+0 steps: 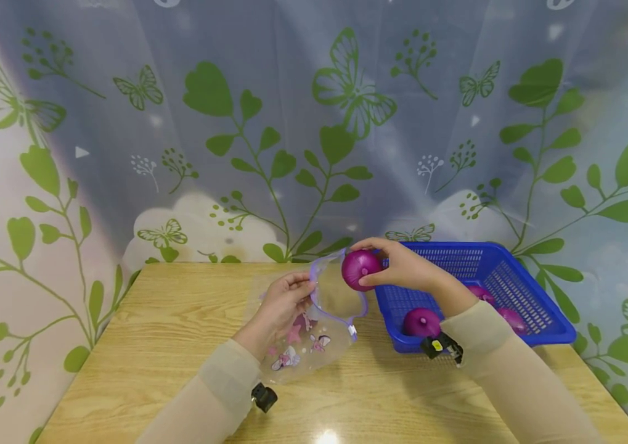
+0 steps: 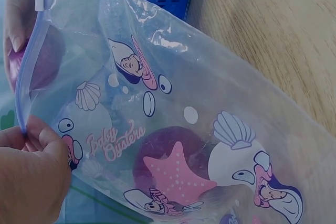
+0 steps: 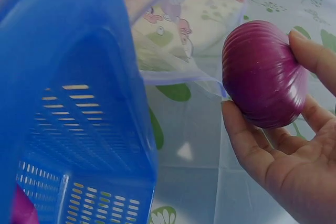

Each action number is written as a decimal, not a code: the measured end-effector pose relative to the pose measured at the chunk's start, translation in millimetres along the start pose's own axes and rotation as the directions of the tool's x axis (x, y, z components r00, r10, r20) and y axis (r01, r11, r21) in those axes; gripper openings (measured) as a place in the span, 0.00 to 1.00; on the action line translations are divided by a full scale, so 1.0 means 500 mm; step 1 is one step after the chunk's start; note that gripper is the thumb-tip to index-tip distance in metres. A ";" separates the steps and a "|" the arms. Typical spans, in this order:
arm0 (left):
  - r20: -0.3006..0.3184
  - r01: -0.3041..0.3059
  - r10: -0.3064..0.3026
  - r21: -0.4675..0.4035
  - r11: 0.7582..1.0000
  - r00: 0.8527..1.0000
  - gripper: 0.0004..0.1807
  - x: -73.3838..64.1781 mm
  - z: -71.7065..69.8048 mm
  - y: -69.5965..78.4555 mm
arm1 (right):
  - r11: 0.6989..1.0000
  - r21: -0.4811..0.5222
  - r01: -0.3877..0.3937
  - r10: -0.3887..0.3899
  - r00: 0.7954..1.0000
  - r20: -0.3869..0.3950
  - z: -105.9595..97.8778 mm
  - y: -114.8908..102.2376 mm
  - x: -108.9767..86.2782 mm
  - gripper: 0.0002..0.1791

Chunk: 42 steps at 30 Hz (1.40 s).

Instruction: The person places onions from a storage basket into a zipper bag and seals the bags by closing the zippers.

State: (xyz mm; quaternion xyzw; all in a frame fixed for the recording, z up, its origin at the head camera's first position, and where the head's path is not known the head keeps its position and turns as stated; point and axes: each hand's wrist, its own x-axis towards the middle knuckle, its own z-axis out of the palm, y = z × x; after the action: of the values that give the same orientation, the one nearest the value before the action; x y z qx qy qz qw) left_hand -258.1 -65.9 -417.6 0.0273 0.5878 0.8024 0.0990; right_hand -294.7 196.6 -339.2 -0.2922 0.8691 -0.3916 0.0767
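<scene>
My left hand [image 1: 285, 302] pinches the purple-edged mouth of a clear zip bag [image 2: 79, 9] printed with shells and a pink starfish. The bag's mouth gapes toward the right, and its white slider [image 1: 352, 332] sits at the near end. Inside, behind the starfish print, lies a red onion [image 2: 157, 153]. My right hand [image 1: 405, 266] grips another glossy red onion [image 3: 262, 74] between thumb and fingers, right beside the bag's opening. From the left wrist view, this held onion [image 2: 47, 59] appears partly behind the bag's edge.
A blue perforated basket [image 1: 560, 333] stands on the right of the wooden table [image 1: 180, 308], under my right forearm. It contains a red onion [image 1: 421, 322] near its left front corner and others farther right, partly hidden by the sleeve. A leaf-patterned curtain [image 1: 269, 203] hangs behind.
</scene>
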 end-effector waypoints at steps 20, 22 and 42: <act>0.016 -0.017 0.018 -0.015 1.000 1.000 0.15 -0.002 0.002 0.012 | 0.997 -0.083 0.012 -0.007 0.998 0.056 0.034 -0.013 0.013 0.34; 0.019 -0.018 0.019 -0.019 1.000 1.000 0.15 -0.002 0.003 0.014 | 0.996 -0.090 0.010 -0.005 0.999 0.051 0.033 -0.015 0.013 0.34; 0.013 -0.034 0.035 -0.063 0.997 0.999 0.14 0.007 0.008 0.016 | 0.997 -0.070 0.015 -0.008 0.995 0.099 0.031 -0.025 0.017 0.35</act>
State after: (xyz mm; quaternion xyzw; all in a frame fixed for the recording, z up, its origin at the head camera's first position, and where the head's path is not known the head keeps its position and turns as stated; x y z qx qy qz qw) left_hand -261.8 -64.1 -408.9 0.0401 0.5611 0.8218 0.0903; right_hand -290.3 175.7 -339.8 -0.3189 0.8759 -0.3461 0.1066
